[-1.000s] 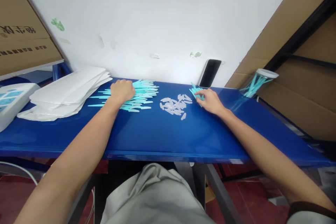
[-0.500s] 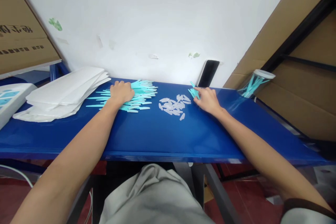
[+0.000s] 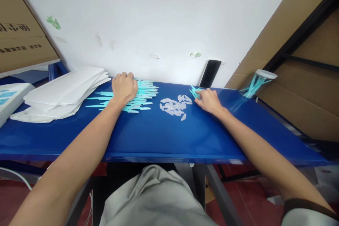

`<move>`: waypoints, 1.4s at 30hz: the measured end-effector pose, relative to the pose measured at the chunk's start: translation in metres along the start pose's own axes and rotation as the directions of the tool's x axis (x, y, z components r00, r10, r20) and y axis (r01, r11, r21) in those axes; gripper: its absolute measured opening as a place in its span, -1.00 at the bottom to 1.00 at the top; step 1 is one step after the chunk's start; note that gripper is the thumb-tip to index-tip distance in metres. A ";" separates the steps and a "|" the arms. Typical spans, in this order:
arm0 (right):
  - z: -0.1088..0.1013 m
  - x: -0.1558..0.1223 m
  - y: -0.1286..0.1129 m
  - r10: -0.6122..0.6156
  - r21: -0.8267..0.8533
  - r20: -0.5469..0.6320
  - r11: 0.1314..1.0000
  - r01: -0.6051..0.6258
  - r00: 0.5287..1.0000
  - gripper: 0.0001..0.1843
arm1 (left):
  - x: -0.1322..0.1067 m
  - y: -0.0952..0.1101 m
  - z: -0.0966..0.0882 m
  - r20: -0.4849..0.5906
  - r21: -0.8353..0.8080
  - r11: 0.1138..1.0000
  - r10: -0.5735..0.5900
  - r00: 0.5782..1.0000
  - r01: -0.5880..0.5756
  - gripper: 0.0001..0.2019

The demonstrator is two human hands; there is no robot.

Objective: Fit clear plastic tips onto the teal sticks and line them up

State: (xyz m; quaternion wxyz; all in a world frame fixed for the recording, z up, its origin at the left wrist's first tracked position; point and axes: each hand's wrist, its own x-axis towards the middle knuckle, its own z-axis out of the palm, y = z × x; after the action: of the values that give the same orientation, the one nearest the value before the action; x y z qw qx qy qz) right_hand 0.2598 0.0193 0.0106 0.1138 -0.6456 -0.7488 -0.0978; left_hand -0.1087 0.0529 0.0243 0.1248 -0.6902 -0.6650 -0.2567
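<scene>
My left hand (image 3: pixel 125 87) lies over the far side of a wide pile of slim teal sticks (image 3: pixel 144 93), its fingers curled down. Its fingertips are hidden, so whatever they grip cannot be made out. To the right, my right hand (image 3: pixel 209 100) rests at a smaller bunch of teal sticks (image 3: pixel 195 91). The index finger reaches out over that bunch, with the thumb apart from it and no stick visibly held. Between the hands lies a loose heap of small translucent whitish pieces (image 3: pixel 173 107), touched by neither hand.
White flat bags (image 3: pixel 66 88) are stacked at left beside a white tray (image 3: pixel 13 99). A phone (image 3: pixel 210 73) leans on the wall. A clear tub (image 3: pixel 255 84) with teal sticks stands at right, near cardboard (image 3: pixel 304 88). The blue table's front edge (image 3: pixel 169 157) runs before me.
My left hand has moved away from me, toward the far side of the large pile. The stick that jutted up at my right fingertips now lies with the small bunch.
</scene>
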 end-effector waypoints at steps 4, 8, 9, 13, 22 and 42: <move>-0.002 0.002 -0.003 0.002 -0.059 0.068 0.998 0.002 0.998 -0.57 | 0.001 0.005 -0.003 -0.216 -0.139 0.987 0.049 0.975 -0.080 -0.62; -0.002 0.005 -0.003 0.015 -0.104 0.126 0.995 -0.002 0.992 -0.61 | 0.003 0.005 0.004 -0.387 -0.197 0.959 0.113 0.915 -0.202 -0.69; -0.001 0.005 -0.003 0.017 -0.108 0.131 0.994 -0.003 0.991 -0.61 | 0.003 0.005 0.006 -0.408 -0.201 0.952 0.133 0.903 -0.231 -0.71; 0.001 0.007 0.000 0.023 -0.106 0.134 0.994 -0.009 0.991 -0.58 | 0.003 0.005 0.012 -0.460 -0.204 0.925 0.198 0.865 -0.320 -0.73; 0.003 0.004 -0.002 0.007 -0.068 0.128 0.998 0.001 0.992 -0.51 | 0.001 0.009 0.016 -0.458 -0.224 0.905 0.230 0.859 -0.362 -0.72; 0.002 0.000 -0.003 -0.011 -0.100 0.132 0.995 0.025 0.991 -0.44 | -0.009 0.023 0.007 -0.349 -0.160 0.828 0.462 0.815 -0.538 -0.72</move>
State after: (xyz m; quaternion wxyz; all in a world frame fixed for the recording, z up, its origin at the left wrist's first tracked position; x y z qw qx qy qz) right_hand 0.2565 0.0190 0.0084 0.0305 -0.6488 -0.7545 -0.0939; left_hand -0.0846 0.0470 0.0176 0.1975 -0.8053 -0.3941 -0.3965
